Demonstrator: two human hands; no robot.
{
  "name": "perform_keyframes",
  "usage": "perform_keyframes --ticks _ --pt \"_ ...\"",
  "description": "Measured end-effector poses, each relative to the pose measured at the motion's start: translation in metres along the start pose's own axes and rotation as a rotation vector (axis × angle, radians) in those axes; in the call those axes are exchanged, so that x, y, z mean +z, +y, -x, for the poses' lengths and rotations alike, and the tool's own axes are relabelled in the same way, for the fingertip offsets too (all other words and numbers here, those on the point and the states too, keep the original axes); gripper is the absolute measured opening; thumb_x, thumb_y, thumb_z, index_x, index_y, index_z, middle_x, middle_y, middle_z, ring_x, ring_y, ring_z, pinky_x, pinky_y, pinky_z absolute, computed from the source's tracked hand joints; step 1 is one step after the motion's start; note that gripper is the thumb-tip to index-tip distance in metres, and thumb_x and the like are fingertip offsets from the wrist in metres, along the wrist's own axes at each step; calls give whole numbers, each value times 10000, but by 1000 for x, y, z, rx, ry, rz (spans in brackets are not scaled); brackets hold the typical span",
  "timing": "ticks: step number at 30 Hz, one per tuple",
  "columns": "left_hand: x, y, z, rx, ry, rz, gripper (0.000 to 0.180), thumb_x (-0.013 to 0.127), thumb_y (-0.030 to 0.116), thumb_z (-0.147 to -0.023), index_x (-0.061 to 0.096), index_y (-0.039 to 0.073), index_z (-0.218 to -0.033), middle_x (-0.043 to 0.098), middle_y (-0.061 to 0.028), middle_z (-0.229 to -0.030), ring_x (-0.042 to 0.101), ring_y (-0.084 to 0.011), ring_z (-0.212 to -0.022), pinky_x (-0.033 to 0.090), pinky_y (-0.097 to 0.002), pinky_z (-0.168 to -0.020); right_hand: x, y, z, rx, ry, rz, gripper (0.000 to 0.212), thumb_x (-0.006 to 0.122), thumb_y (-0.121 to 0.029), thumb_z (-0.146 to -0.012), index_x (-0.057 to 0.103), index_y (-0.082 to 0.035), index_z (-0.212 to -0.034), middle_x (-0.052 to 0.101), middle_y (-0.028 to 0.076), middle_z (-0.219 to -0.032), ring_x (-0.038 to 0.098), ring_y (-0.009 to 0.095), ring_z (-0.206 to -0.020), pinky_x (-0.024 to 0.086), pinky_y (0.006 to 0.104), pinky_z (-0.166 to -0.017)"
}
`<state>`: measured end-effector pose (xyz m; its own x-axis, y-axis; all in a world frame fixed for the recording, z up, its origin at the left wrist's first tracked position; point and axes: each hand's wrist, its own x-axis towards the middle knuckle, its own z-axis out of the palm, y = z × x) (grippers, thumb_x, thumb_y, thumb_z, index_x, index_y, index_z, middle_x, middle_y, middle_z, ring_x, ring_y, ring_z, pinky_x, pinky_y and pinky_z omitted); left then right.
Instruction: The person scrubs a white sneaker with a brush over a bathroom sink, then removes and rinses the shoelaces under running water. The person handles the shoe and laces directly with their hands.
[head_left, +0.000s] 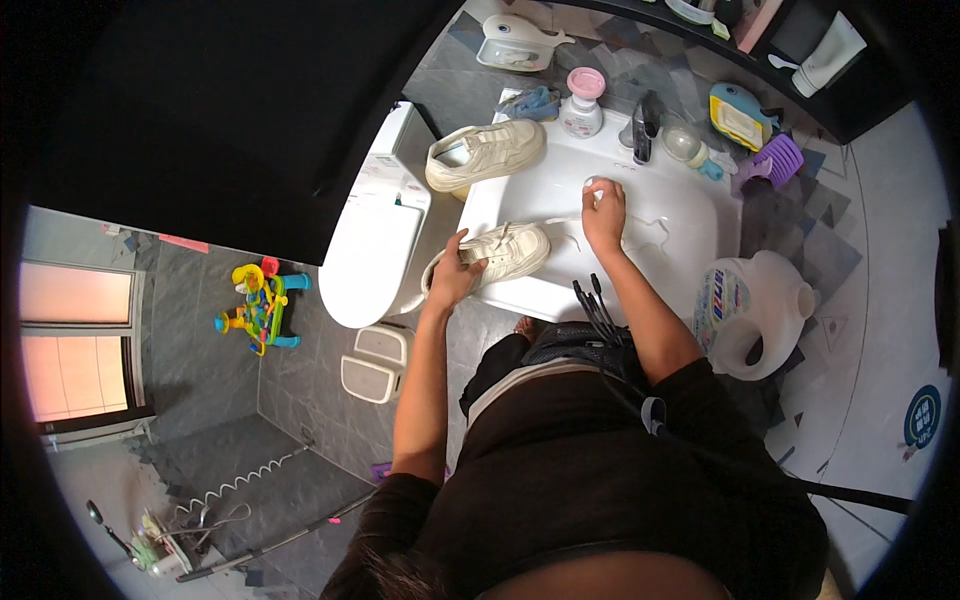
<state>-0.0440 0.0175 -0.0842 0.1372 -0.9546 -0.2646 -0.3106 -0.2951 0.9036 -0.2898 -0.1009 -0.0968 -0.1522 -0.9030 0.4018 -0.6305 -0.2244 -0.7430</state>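
My left hand [452,275] grips a cream-white lace-up shoe [515,250] by its heel end, with fingers at the opening. The shoe's toe points right over the front left rim of the white sink [690,215]. Above the basin, my right hand [604,218] is closed around a small white thing [590,183], mostly hidden by the fingers. A pale shoelace [655,228] trails across the basin on both sides of this hand; whether the fingers hold it too, I cannot tell. The matching shoe [492,152] rests on the sink's left ledge.
Behind the basin stand a pink-topped pump bottle [582,105] and a dark faucet [643,128]. A blue cloth [530,103] lies at the back left corner. To the right is a large white jug [755,310]. Left are a toilet [370,245] and step stool [377,362].
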Motion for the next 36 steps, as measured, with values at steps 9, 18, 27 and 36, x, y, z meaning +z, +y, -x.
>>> perform_keyframes --ticks 9,18,27,36 --pt "1 -1 -1 5 -6 47 669 698 92 -769 355 74 -1344 564 -189 -1114 540 -231 -1000 422 -322 -876 12 -25 29 -170 -408 83 258 635 -124 -726 576 -77 -973 513 122 -1093 487 317 -1039 418 410 -879" --pt "1 -4 -2 6 -2 11 656 695 76 -773 371 85 -1343 531 -131 -1144 495 -201 -1028 402 -298 -884 21 -66 39 -507 -708 -34 173 608 -88 -747 638 -60 -915 461 90 -1252 374 274 -1230 328 407 -997" --pt "2 2 -2 -21 8 -65 658 696 72 -765 373 80 -1338 528 -135 -1154 498 -206 -1025 401 -297 -890 23 -60 34 -410 -793 -93 216 586 -211 -780 620 -54 -636 621 73 -936 540 263 -971 420 374 -853" --pt "1 6 1 -36 10 -42 650 704 84 -761 385 78 -1327 550 -127 -1102 515 -188 -961 427 -293 -838 35 -75 44 -401 -686 15 63 619 -110 -749 610 -59 -786 589 79 -863 538 268 -897 447 379 -778"
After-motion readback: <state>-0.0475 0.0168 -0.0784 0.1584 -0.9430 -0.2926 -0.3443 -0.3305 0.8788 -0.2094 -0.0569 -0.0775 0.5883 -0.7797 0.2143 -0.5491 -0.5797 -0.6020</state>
